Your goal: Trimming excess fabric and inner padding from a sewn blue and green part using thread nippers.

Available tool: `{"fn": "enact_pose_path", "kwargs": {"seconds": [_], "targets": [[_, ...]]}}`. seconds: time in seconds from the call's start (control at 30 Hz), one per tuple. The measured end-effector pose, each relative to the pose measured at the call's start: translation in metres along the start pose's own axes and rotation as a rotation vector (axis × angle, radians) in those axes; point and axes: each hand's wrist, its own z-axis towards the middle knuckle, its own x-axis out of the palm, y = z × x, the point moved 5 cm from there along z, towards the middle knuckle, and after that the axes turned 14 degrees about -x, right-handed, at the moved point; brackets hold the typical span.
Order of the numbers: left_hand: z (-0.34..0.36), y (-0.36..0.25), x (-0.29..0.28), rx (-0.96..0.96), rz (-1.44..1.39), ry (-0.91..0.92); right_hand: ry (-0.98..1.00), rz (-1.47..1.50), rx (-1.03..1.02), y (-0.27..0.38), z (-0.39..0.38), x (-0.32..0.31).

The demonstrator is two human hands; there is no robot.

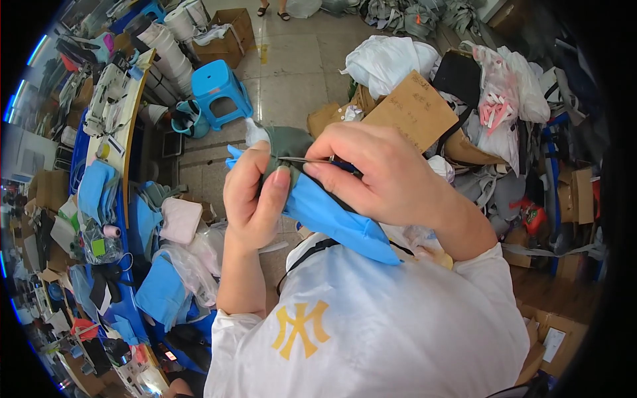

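Observation:
My left hand (255,199) pinches a folded piece of olive green fabric (292,139) between thumb and fingers, with bright blue fabric (338,225) hanging below and a white scrap (255,131) at its top left. My right hand (378,172) is closed on a slim metal tool (302,160) with a dark handle, probably snips or tweezers. The tool's tip lies on the green fabric beside my left fingers. Part of the tool is hidden by my right fingers, and the fabric's underside is out of sight.
At left stand a bench with a sewing machine (106,99) and piles of blue fabric (159,292). Ahead are a blue stool (219,93) and a teal bucket (192,123). Cardboard (408,113) and white bags (385,63) are heaped at right. Another person's feet (283,14) show at the top.

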Motion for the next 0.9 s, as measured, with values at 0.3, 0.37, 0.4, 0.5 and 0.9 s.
{"fn": "enact_pose_path", "kwargs": {"seconds": [0.3,0.37,0.4,0.5,0.9], "targets": [[0.006,-0.004,0.008,-0.066,-0.065,0.046,-0.123,0.054,-0.013,-0.003,-0.003,0.0],[0.009,-0.01,0.009,-0.069,-0.12,0.054,-0.215,0.079,-0.032,-0.004,-0.006,0.005],[0.011,-0.014,0.011,-0.068,-0.121,0.058,-0.303,0.107,-0.055,-0.005,-0.008,0.006],[0.015,-0.019,0.014,-0.088,-0.149,0.028,-0.377,0.045,-0.142,-0.011,-0.016,0.014],[0.01,0.016,0.036,-0.161,-0.277,0.182,-0.41,0.298,0.219,-0.042,-0.029,-0.009]]}}
